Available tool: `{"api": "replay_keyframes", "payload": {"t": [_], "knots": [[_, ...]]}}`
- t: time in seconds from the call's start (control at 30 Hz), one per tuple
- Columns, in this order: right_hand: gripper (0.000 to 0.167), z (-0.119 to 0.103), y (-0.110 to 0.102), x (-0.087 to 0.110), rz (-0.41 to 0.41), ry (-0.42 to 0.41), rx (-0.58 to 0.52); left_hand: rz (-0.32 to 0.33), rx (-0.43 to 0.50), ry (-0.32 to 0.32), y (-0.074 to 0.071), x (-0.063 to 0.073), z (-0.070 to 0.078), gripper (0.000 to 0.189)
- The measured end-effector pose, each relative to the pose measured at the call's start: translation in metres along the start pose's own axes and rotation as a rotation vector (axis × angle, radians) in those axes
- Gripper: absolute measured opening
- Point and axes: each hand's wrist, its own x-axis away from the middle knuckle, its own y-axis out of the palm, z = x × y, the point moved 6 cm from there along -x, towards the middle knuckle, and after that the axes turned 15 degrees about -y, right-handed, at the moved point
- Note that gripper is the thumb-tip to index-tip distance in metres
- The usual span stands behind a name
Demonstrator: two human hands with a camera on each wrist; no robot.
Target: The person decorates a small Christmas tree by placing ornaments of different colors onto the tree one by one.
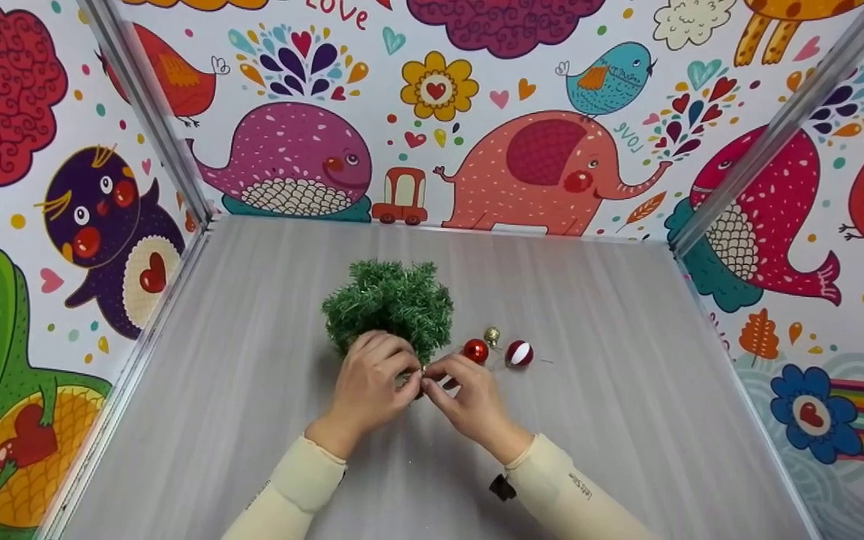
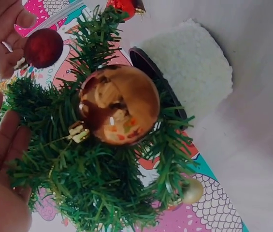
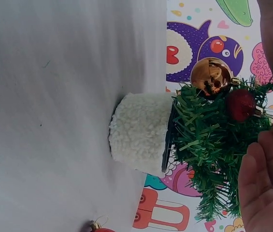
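Observation:
A small artificial Christmas tree (image 1: 394, 300) stands upright in a white, rough-textured pot (image 3: 143, 133) with a black rim. Both hands meet at its near side. My left hand (image 1: 376, 375) and my right hand (image 1: 469, 394) pinch with thumb and fingertips at the gold cap and loop of a dark red bauble (image 2: 43, 47). That bauble hangs beside the green branches in the right wrist view; the exact pinch is partly hidden by the fingers. A shiny copper bauble (image 2: 120, 105) hangs on the tree close by. Lower down in the left wrist view shows a small pale gold bauble (image 2: 193, 191).
To the right of the tree, loose on the grey table (image 1: 589, 435), lie a shiny red bauble (image 1: 475, 350), a small gold bauble (image 1: 492, 335) and a red-and-white ball (image 1: 520, 353). Walls printed with cartoon animals and metal corner posts (image 1: 151, 112) enclose the table.

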Motion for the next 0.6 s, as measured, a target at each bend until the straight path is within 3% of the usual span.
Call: {"api": "replay_keyframes", "payload": {"t": [0.17, 0.4, 0.6], "knots": [[0.004, -0.0011, -0.0004, -0.0023, 0.017, 0.008, -0.022, -0.006, -0.001, -0.003, 0.0005, 0.0003, 0.0005, 0.006], [0.01, -0.003, -0.0013, -0.004, 0.063, -0.059, -0.015, -0.023, -0.019, -0.009, 0.0014, 0.003, -0.002, 0.008], [0.009, 0.0039, -0.0053, -0.0019, 0.096, -0.003, 0.039, -0.002, -0.101, 0.008, 0.002, 0.0024, -0.0042, 0.006]]}}
